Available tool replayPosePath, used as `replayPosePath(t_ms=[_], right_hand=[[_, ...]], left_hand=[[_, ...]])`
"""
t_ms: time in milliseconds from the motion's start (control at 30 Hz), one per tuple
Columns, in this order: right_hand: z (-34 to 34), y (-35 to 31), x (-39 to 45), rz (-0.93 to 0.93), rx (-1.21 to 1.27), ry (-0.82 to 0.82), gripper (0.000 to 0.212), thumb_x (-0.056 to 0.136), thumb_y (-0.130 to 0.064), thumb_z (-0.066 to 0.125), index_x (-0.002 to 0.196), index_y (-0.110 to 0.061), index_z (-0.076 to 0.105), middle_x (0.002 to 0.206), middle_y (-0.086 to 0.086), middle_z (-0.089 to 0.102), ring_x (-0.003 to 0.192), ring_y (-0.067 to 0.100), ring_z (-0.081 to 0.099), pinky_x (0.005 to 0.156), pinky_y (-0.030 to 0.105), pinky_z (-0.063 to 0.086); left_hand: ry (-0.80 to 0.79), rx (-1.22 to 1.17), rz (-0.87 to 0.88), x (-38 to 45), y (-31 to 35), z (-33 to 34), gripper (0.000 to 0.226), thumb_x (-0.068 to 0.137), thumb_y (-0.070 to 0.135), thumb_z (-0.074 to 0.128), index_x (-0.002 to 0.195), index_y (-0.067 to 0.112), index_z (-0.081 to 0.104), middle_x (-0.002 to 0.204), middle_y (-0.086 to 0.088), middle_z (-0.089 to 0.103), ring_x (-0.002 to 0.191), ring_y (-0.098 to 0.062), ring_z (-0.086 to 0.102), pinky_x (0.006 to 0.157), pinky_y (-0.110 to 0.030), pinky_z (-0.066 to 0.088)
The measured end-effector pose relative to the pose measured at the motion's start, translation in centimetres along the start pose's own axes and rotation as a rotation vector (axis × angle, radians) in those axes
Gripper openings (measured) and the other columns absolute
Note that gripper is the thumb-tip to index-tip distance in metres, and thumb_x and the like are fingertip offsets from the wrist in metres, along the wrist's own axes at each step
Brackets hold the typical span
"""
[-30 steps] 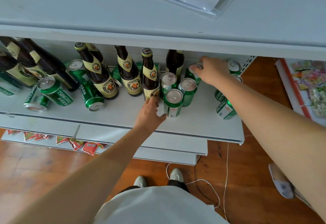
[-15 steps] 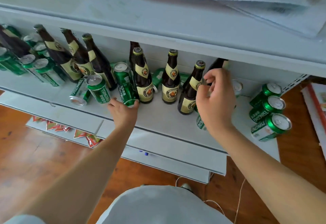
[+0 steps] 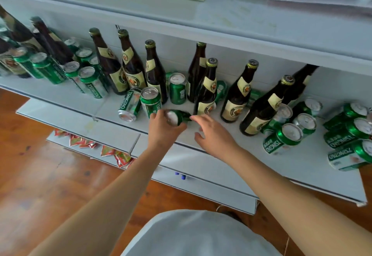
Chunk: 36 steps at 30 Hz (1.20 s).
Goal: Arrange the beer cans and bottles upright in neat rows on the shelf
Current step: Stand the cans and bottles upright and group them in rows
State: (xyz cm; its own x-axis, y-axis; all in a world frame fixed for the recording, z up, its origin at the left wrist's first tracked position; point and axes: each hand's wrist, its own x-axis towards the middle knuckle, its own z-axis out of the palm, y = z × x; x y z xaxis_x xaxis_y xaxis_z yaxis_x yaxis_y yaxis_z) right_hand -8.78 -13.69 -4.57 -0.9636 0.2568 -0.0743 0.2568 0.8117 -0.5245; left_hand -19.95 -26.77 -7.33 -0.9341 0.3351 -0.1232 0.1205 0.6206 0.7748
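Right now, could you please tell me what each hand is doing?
Left hand: gripping a green can lying on its side.
Right hand: open, holding nothing.

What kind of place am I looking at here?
Probably a small shop or stockroom: a white metal display shelf holds many beer bottles and green cans, and red snack packets lie on a lower shelf.

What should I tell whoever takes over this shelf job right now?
Left hand grips a tipped can near the shelf's front edge. Right hand is open beside it, holding nothing.
Done: cans at far left and right stand in groups; bottles upright.
Left: stand the held can, the lying can and cans lying behind the bottles; straighten rows.
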Motion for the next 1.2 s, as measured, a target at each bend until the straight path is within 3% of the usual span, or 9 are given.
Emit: replayPosePath(t_ms=[100,233,367,600,733,800,900,1033,1200], right_hand=[[1.3,0.0,0.1,0.056,-0.003,0.03,0.052,0.092,-0.019,0.052,0.143,-0.019,0.039,0.139,0.004,0.044,0.112,0.024,0.055,0.086,0.041,0.05],[0.4,0.5,0.0,0.2,-0.04,0.201,0.048,0.093,-0.017,0.051,0.14,-0.014,0.041,0.128,0.009,0.052,0.105,0.027,0.056,0.079,0.035,0.046],[-1.4,1.3,1.1,0.25,0.002,0.354,0.045,0.091,-0.016,0.057,0.134,-0.01,0.046,0.116,0.01,0.057,0.101,0.026,0.057,0.073,0.03,0.041],[-2.9,-0.1,5.2,0.191,0.119,0.58,0.06,0.088,-0.046,0.063,0.13,-0.006,0.048,0.119,0.008,0.059,0.111,0.023,0.055,0.092,0.031,0.047],[-3.5,-1.0,7.7,0.221,0.201,0.583,0.05,0.091,-0.043,0.062,0.12,-0.004,0.052,0.112,0.009,0.061,0.104,0.024,0.058,0.079,0.026,0.044],[-3.6,-0.9,7.4,0.187,0.162,0.571,0.044,0.095,-0.04,0.057,0.119,-0.003,0.051,0.11,0.011,0.06,0.101,0.025,0.058,0.076,0.027,0.044],[-3.6,0.0,4.4,0.094,0.111,0.55,0.048,0.096,-0.04,0.055,0.125,-0.002,0.047,0.111,0.011,0.058,0.1,0.024,0.059,0.079,0.033,0.05],[-3.9,1.8,-0.2,0.099,0.04,0.577,0.05,0.095,-0.041,0.056,0.125,-0.003,0.048,0.108,0.011,0.059,0.097,0.025,0.059,0.076,0.035,0.05],[-5.3,3.8,-2.9,0.187,0.007,0.583,0.055,0.093,-0.048,0.052,0.126,-0.004,0.048,0.111,0.01,0.058,0.101,0.025,0.058,0.078,0.034,0.05]], left_hand=[[0.036,0.043,0.172,0.6,0.4,-0.3,0.067,0.066,0.036,0.081,0.123,0.016,0.054,0.115,-0.002,0.05,0.105,-0.022,0.051,0.093,-0.033,0.044],[-0.032,0.041,0.235,1.8,1.1,0.3,0.069,0.07,0.033,0.079,0.13,0.015,0.05,0.121,-0.004,0.051,0.113,-0.025,0.049,0.098,-0.041,0.045],[-0.06,0.083,0.256,3.0,2.4,1.2,0.07,0.075,0.031,0.078,0.135,0.013,0.046,0.126,-0.009,0.052,0.116,-0.031,0.049,0.099,-0.045,0.044],[-0.106,0.109,0.233,3.8,2.5,1.7,0.077,0.075,0.03,0.08,0.138,0.015,0.039,0.126,-0.014,0.051,0.114,-0.036,0.053,0.096,-0.045,0.047],[-0.129,0.12,0.193,3.1,2.7,1.5,0.089,0.074,0.019,0.08,0.146,0.005,0.03,0.138,-0.017,0.041,0.126,-0.036,0.043,0.103,-0.04,0.039],[0.02,0.162,0.302,2.2,3.7,0.8,0.077,0.072,0.009,0.071,0.141,0.004,0.037,0.136,-0.017,0.037,0.123,-0.038,0.038,0.103,-0.044,0.038],[0.236,0.065,0.608,1.2,5.9,-0.3,0.047,0.073,-0.002,0.054,0.12,0.005,0.054,0.121,-0.013,0.047,0.112,-0.032,0.047,0.09,-0.039,0.046],[0.17,0.045,0.634,1.8,10.0,0.9,0.026,0.09,0.005,0.05,0.112,0.01,0.063,0.111,-0.006,0.059,0.089,-0.025,0.06,0.071,-0.035,0.048],[-0.015,0.221,0.503,3.3,11.7,6.4,0.023,0.096,0.009,0.046,0.11,0.001,0.063,0.112,-0.016,0.06,0.095,-0.035,0.06,0.075,-0.04,0.046]])
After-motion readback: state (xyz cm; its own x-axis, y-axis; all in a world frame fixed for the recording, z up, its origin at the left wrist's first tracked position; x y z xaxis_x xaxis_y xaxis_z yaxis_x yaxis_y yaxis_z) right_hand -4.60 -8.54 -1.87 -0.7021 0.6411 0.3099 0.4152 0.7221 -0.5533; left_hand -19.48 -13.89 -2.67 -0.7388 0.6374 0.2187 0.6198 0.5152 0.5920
